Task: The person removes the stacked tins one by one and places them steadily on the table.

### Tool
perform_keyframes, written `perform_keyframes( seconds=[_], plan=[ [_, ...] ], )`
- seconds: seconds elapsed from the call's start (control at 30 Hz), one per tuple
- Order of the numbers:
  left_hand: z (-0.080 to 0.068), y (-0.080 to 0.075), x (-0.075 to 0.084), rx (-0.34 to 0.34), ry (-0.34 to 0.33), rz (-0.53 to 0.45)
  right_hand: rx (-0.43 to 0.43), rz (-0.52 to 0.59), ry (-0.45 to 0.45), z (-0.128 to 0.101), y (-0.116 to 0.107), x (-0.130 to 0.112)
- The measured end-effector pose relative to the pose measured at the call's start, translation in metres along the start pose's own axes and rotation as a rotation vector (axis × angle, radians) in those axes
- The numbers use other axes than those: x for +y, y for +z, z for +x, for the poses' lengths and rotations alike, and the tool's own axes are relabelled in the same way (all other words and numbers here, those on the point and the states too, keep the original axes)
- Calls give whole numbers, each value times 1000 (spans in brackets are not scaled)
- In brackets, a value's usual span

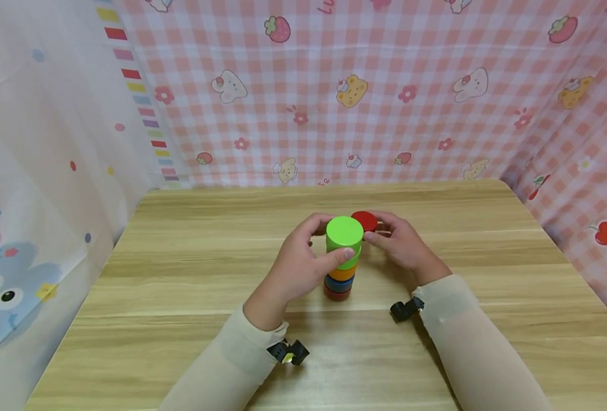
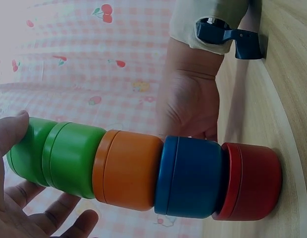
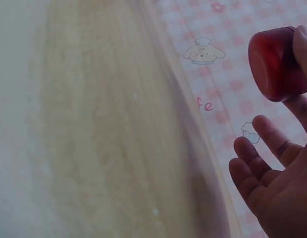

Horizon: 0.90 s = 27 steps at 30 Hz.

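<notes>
A tower of small round jars with lid-like seams stands on the wooden table, leaning slightly. From the bottom come a red jar (image 2: 248, 181), a blue jar (image 2: 190, 177), an orange jar (image 2: 129, 169), a green jar (image 2: 76, 159) and a top green jar (image 1: 344, 230). My left hand (image 1: 298, 265) holds the top green jar, thumb on the near side and fingers beyond it. Just right of the tower's top, my right hand (image 1: 398, 242) pinches another red jar (image 3: 275, 64) in the air between thumb and index finger; its other fingers are spread.
The wooden table (image 1: 180, 297) extends around the tower. A pink checked cloth (image 1: 303, 68) hangs behind and to the right, a white printed curtain (image 1: 41, 142) at the left. Black wrist cameras (image 1: 406, 309) sit on both sleeves.
</notes>
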<state>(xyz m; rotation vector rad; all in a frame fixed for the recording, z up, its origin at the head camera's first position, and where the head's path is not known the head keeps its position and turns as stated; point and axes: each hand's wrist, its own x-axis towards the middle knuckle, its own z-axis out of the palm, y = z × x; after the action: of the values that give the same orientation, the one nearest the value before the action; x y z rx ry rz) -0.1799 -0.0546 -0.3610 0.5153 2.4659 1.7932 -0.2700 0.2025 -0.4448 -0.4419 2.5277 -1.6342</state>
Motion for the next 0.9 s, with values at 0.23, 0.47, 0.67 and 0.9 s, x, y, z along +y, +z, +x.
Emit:
perform_keyframes(
  seconds=[0.23,0.47,0.67,0.9],
  plan=[
    [0,-1,0,1,-1,5,-36,-46,35,1,0,3],
    [0,-1,0,3,-4,9,-73,-61,73,1,-1,3],
    [0,-1,0,1,13,9,-82,-67,95,1,-1,5],
    [0,-1,0,-1,18,-1,-92,-74,102,3,1,9]
  ],
)
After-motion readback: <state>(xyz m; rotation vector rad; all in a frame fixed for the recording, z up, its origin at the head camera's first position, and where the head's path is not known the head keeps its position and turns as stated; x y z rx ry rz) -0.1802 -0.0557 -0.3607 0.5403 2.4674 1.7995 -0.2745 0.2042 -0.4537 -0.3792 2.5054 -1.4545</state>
